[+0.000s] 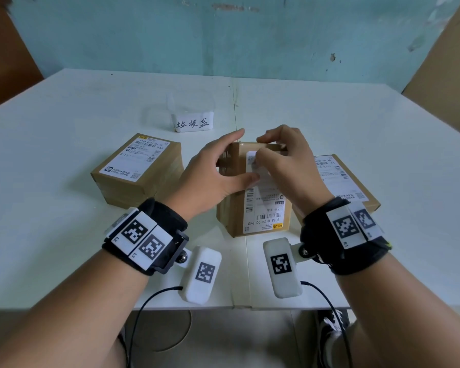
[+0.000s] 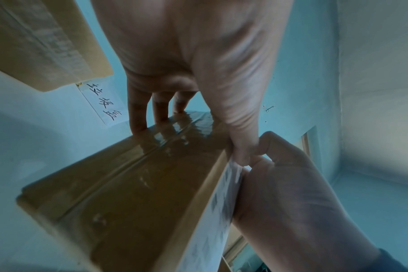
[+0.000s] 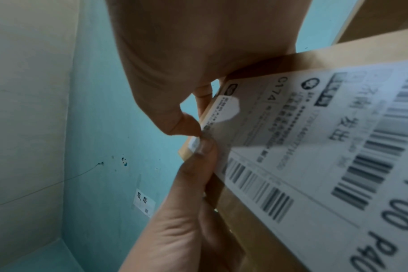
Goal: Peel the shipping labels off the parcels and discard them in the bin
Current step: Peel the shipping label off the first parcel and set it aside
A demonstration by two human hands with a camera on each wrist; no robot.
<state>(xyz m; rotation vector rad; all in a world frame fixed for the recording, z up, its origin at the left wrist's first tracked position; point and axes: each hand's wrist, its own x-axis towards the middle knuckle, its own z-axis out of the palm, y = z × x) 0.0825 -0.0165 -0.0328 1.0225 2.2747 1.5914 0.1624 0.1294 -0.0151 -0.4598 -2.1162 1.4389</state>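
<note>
The middle brown parcel [image 1: 230, 216] stands tilted up off the white table [image 1: 64, 155], its white shipping label [image 1: 266, 211] facing me. My left hand [image 1: 239, 158] grips the parcel: the fingers [image 2: 138, 121] press on its taped side and the thumb [image 3: 198, 165] lies on the label's edge. My right hand [image 1: 259, 155] pinches the label's far corner [image 3: 196, 130] between thumb and finger, right beside the left thumb. The rest of the label [image 3: 314, 147] lies flat on the cardboard.
A second labelled parcel [image 1: 141, 168] lies to the left and a third [image 1: 340, 181] to the right, partly behind my right wrist. A clear bin with a handwritten tag [image 1: 193, 123] stands behind the parcels. Cardboard sheets lean against the blue wall.
</note>
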